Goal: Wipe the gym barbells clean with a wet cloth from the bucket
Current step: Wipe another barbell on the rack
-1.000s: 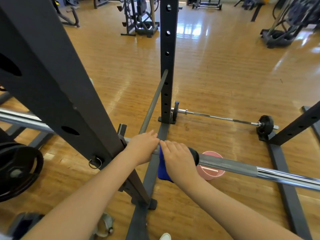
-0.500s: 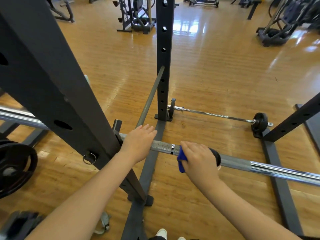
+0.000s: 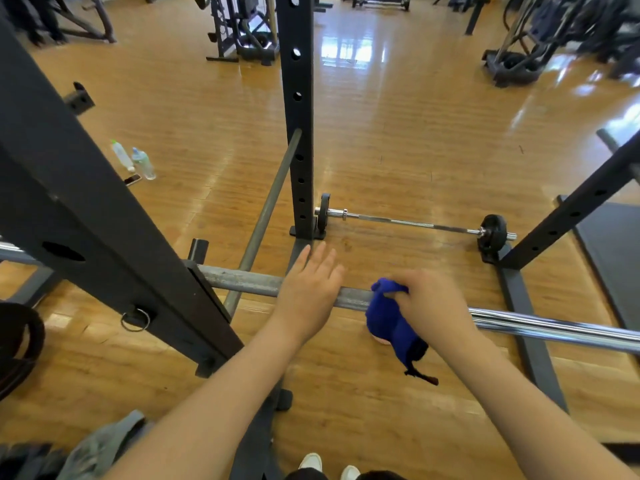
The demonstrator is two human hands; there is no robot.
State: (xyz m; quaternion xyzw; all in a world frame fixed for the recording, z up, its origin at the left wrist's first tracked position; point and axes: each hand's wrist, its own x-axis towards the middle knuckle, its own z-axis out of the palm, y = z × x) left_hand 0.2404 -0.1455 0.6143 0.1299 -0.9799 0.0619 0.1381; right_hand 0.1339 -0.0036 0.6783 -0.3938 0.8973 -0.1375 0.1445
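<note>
A long barbell [image 3: 540, 323] lies across the rack in front of me, dull grey at its left part and shiny chrome to the right. My left hand [image 3: 308, 292] rests flat on the grey part with straight fingers. Just right of it my right hand [image 3: 429, 303] grips a blue cloth [image 3: 388, 320] bunched against the bar; the cloth hangs down below it. A sliver of the pink bucket [image 3: 378, 340] shows under the cloth, mostly hidden. A second, thinner barbell [image 3: 415, 223] with small black plates lies on the floor beyond.
Black rack uprights stand at the left [image 3: 86, 209], centre [image 3: 298, 109] and right [image 3: 568, 216]. Two bottles [image 3: 138, 161] and a phone [image 3: 132, 179] sit on the wooden floor at left. A black plate [image 3: 17, 344] is at the far left, gym machines at the back.
My right hand has slid the cloth along the bar to the right and the cloth now hangs loose below the bar. My left hand has flattened on the bar. The view has shifted.
</note>
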